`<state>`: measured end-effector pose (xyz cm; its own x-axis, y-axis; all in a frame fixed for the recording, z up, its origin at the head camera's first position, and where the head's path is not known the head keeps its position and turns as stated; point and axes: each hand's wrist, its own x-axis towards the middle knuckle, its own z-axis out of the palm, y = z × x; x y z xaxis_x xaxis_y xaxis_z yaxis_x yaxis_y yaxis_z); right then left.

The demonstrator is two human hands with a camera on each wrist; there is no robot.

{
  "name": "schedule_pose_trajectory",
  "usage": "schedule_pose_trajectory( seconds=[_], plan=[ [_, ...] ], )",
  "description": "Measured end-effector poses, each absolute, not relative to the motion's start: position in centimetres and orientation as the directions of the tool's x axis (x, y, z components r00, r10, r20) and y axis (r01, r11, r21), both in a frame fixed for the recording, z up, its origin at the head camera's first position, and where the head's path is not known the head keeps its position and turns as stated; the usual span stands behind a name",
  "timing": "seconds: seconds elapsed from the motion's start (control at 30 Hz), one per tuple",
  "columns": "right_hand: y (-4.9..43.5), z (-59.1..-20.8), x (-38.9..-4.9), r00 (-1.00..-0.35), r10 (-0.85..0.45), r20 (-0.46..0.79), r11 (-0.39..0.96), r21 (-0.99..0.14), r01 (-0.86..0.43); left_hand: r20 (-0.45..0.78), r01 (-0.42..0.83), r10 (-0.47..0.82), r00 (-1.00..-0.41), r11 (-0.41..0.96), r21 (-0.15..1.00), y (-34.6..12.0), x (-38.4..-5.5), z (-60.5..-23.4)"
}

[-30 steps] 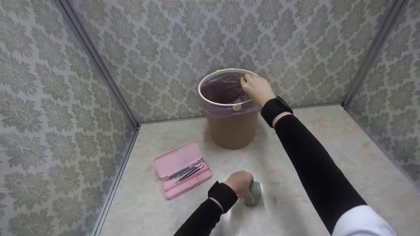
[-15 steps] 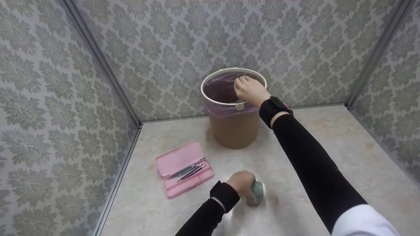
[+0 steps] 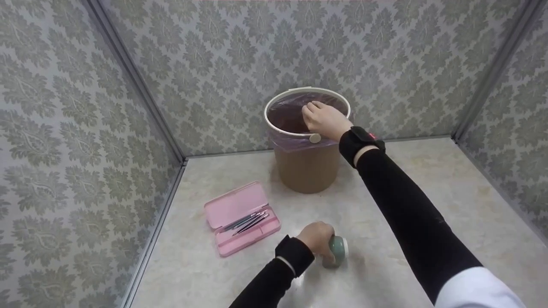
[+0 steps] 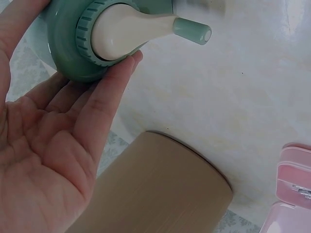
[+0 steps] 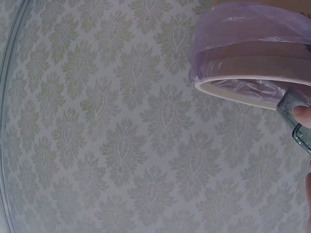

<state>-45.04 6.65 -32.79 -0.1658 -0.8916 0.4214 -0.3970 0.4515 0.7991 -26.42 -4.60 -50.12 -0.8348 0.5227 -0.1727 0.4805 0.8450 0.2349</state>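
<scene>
My left hand (image 3: 317, 239) holds a green crank pencil sharpener (image 3: 339, 250) at the front of the table. The left wrist view shows its cream crank handle (image 4: 126, 31) with a green knob, fingers lying along the body. My right hand (image 3: 329, 120) is over the mouth of a brown bin (image 3: 308, 169) lined with a purple bag. Between its thumb and fingers is a clear grey plastic piece, apparently the sharpener's shavings drawer (image 5: 287, 103), seen in the right wrist view. Most of that piece is hidden by the hand or cut off.
A pink pencil case (image 3: 235, 207) lies open left of the sharpener, with several pencils (image 3: 250, 223) in its tray. The bin stands close to the patterned back wall (image 3: 214, 85). Side walls close in the table at left and right.
My right hand has moved left from the bin's right rim, further over the opening, and its wrist has turned slightly. The left hand stays on the sharpener. The head view has shifted a little.
</scene>
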Motion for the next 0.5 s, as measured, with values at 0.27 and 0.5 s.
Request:
schedule_pose_trajectory(
  seconds=[0.27, 0.5],
  plan=[
    [7.03, -33.07, -44.93, -0.137, -0.899, 0.416, 0.433, 0.799, -0.418, -0.189, 0.472, 0.517, -0.835, 0.849, 0.236, -4.54, -26.57, -50.38],
    [7.24, -33.29, -45.2, -0.101, -0.906, 0.41, 0.41, 0.797, -0.444, -0.203, 0.455, 0.507, -0.838, 0.853, 0.254, -4.53, -26.45, -50.22]
  ],
)
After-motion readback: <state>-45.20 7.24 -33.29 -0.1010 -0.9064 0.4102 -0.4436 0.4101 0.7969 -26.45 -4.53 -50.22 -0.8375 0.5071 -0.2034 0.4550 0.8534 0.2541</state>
